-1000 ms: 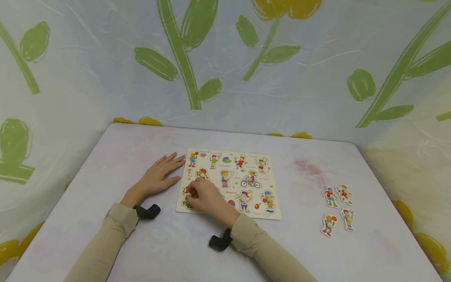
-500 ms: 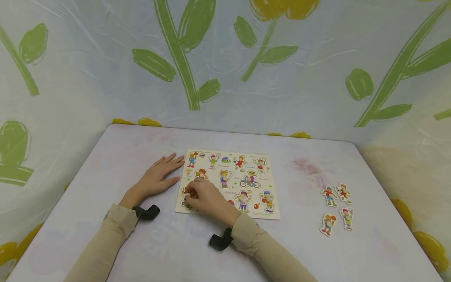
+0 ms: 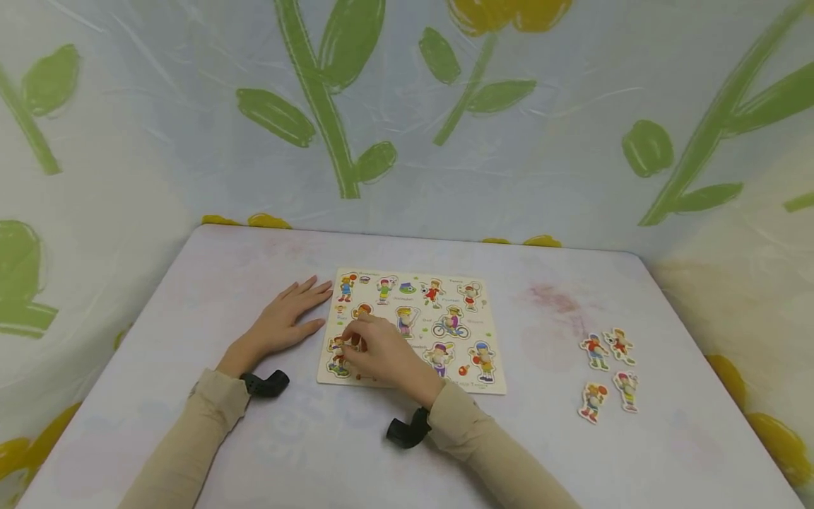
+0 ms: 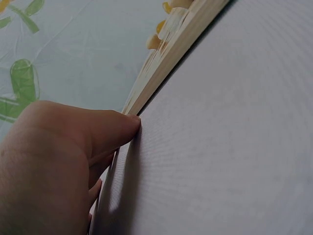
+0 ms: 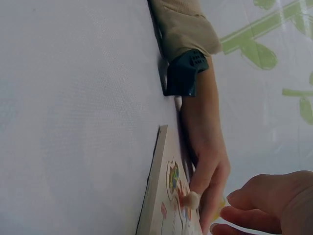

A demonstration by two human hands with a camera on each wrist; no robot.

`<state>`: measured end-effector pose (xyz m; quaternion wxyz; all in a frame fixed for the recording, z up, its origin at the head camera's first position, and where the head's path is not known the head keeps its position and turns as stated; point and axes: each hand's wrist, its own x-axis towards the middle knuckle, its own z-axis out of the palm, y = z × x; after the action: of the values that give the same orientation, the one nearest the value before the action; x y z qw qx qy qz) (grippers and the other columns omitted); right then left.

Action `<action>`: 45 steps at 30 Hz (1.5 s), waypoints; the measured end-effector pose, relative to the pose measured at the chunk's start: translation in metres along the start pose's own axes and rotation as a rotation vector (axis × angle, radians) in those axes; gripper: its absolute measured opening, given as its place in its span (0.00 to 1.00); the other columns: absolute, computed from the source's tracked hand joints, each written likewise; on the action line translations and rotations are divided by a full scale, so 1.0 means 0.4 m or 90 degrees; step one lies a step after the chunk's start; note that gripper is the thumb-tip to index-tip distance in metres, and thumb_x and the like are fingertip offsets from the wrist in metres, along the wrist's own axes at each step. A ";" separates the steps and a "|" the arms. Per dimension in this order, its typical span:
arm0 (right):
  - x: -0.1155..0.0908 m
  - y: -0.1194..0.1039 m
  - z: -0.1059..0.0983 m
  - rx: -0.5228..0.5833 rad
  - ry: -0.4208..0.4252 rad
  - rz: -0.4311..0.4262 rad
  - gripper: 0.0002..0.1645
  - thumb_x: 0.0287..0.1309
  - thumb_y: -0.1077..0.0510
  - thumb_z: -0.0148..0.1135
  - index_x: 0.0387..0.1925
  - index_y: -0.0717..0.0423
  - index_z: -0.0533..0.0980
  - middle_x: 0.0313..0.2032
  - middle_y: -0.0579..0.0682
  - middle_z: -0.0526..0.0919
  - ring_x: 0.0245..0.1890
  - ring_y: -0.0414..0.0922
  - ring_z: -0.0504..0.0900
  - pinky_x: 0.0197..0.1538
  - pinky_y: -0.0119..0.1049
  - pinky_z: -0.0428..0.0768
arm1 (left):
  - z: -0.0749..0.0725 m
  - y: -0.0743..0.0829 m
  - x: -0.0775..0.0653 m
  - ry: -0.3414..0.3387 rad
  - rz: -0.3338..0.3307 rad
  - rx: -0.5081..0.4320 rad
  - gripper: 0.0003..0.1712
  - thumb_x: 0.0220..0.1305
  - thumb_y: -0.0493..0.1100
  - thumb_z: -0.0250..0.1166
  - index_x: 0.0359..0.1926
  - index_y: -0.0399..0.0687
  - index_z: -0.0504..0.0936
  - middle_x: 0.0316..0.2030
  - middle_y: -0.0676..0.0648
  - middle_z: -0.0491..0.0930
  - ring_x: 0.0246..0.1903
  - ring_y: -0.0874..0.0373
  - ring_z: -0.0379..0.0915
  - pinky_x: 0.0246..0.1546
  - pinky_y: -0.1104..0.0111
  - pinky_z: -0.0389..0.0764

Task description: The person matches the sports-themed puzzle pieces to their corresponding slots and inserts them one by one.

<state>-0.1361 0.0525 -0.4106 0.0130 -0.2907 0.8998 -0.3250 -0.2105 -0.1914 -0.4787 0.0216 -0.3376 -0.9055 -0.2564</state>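
My left hand (image 3: pixel 280 319) lies flat on the table with fingers spread, beside the left edge of a wooden peg puzzle board (image 3: pixel 499 382). In the left wrist view its thumb (image 4: pixel 105 128) reaches the board's edge. Over the board's lower left, my right hand (image 3: pixel 389 355) has its fingers bent and holds nothing. A skateboarder puzzle piece (image 3: pixel 338 357) sits in the lower-left corner of the board, just left of those fingers. In the right wrist view, its round wooden knob (image 5: pixel 191 199) stands apart from the right fingertips. Part of the board is hidden under the right hand.
Several loose puzzle pieces (image 3: pixel 593 403) of sporting figures lie on the table to the right. Other knobbed pieces, such as a cyclist piece (image 3: pixel 452 324), sit in the board. A patterned cloth wall (image 3: pixel 407 212) rises behind the table.
My right hand has let go of the skateboarder piece's knob and shifted slightly right, uncovering that piece in the board. My left hand has stayed in place.
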 end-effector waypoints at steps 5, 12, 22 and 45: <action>-0.018 0.010 -0.016 -0.003 0.020 0.005 0.04 0.58 0.60 0.65 0.35 0.55 0.83 0.30 0.47 0.80 0.27 0.42 0.76 0.28 0.26 0.72 | 0.002 -0.004 -0.003 0.010 0.003 0.001 0.35 0.67 0.50 0.62 0.72 0.45 0.67 0.73 0.46 0.62 0.75 0.44 0.46 0.74 0.47 0.45; -0.055 0.036 -0.052 0.000 0.058 0.011 0.02 0.59 0.62 0.65 0.34 0.55 0.83 0.28 0.45 0.78 0.26 0.43 0.76 0.28 0.28 0.74 | 0.001 -0.005 -0.007 0.012 0.005 0.004 0.35 0.67 0.50 0.62 0.72 0.44 0.67 0.73 0.46 0.62 0.75 0.43 0.47 0.74 0.47 0.45; -0.120 0.070 -0.116 -0.012 0.092 0.027 0.03 0.58 0.63 0.66 0.34 0.57 0.83 0.28 0.41 0.77 0.26 0.42 0.75 0.27 0.29 0.74 | 0.001 -0.001 -0.010 0.022 0.017 -0.003 0.35 0.66 0.48 0.63 0.71 0.43 0.68 0.72 0.44 0.63 0.74 0.42 0.48 0.73 0.46 0.46; -0.288 0.186 -0.278 -0.076 0.171 0.071 0.03 0.56 0.66 0.67 0.33 0.57 0.84 0.28 0.40 0.79 0.25 0.36 0.73 0.26 0.33 0.77 | 0.007 0.009 -0.007 0.006 -0.001 0.010 0.36 0.68 0.50 0.61 0.73 0.44 0.65 0.73 0.46 0.61 0.75 0.44 0.45 0.74 0.48 0.44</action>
<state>-0.1022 0.2242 -0.3860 -0.1070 -0.1947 0.9259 -0.3057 -0.2056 -0.1895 -0.4800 0.0282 -0.3357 -0.9076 -0.2507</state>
